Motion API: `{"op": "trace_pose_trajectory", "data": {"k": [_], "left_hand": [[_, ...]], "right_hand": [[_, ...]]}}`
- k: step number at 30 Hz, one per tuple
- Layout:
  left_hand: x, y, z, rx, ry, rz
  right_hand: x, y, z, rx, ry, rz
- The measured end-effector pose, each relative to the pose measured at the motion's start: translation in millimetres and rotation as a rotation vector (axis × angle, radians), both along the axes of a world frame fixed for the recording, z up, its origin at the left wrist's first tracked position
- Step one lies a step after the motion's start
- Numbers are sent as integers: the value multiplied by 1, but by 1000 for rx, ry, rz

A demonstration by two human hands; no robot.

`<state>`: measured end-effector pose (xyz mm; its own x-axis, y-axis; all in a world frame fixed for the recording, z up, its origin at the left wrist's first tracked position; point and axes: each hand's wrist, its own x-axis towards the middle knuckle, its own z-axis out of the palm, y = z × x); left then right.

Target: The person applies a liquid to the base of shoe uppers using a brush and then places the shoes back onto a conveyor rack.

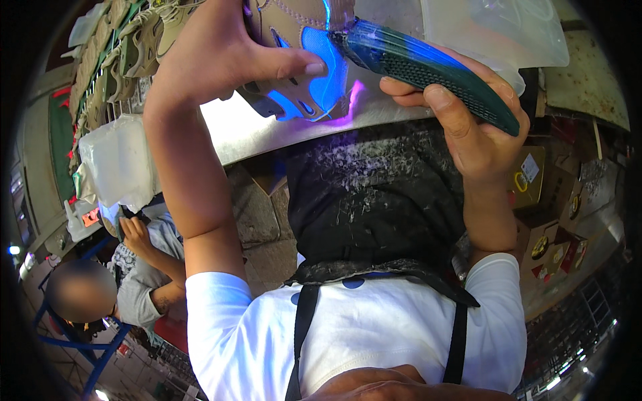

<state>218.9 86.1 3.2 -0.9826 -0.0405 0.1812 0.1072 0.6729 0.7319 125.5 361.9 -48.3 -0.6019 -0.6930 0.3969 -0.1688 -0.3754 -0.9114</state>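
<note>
My left hand [224, 57] is closed round a beige shoe upper [301, 21] with cut-out side panels, near the top middle. Its thumb presses on the side of the upper, and its other fingers are hidden behind. Bright blue and violet light falls across the panels. In my right hand [478, 130] is a brush [428, 70] with a dark green, textured handle, gripped between thumb and fingers. The brush's dark head touches the right edge of the upper, and its bristles are hard to make out.
Below the upper runs a shiny metal worktop edge [261, 137]. Translucent plastic containers stand at the right [498, 30] and left [120, 157]. More shoe uppers [137, 43] hang on a rack at the upper left. A co-worker [150, 267] sits at the left; cardboard boxes [542, 230] stand at the right.
</note>
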Motion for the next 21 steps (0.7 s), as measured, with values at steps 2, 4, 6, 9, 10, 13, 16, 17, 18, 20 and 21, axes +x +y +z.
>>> {"op": "trace_pose_trajectory", "data": {"k": [2, 4, 6, 9, 10, 13, 16, 17, 18, 20, 21], "left_hand": [[-2, 1, -3, 0, 45, -48], [4, 9, 2, -6, 67, -56], [14, 16, 8, 72, -65, 14], [37, 9, 1, 148, -259, 43], [48, 10, -3, 121, -189, 50], [66, 13, -8, 52, -82, -24], [81, 32, -44, 281, 146, 196], [91, 37, -49, 208, 207, 285], [96, 45, -54, 164, 288, 322], [99, 56, -60, 82, 456, 391], [106, 54, -65, 108, 377, 440]], "right_hand": [[5, -3, -6, -45, -54, -43], [7, -1, -6, -69, -122, -94], [6, 5, -1, -72, -202, -158], [-7, 34, 2, -85, -189, -162], [-8, 45, 6, -84, -218, -170], [-23, 82, 17, 115, -118, -323], [-36, 108, 31, 447, -18, -557], [-38, 110, 30, 547, -19, -619], [-40, 109, 22, 591, 72, -623], [-42, 105, 16, 745, 221, -528], [-39, 103, 20, 695, 49, -455]]}}
